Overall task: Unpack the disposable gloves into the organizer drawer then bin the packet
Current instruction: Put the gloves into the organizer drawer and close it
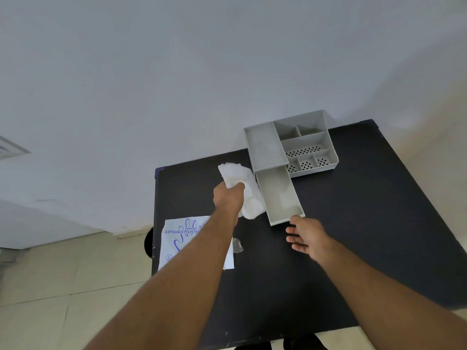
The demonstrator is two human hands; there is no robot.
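Note:
My left hand grips a wad of thin white disposable gloves, held just left of the pulled-out drawer of a grey organizer. The drawer looks empty inside. My right hand hovers open, fingers spread, just below the drawer's front edge, touching nothing that I can tell. The white glove packet with blue print lies flat at the table's left edge, partly hidden under my left forearm.
The black table stands against a white wall. The organizer's top holds several small compartments, some perforated. A small scrap of clear plastic lies beside the packet. Tiled floor shows at left.

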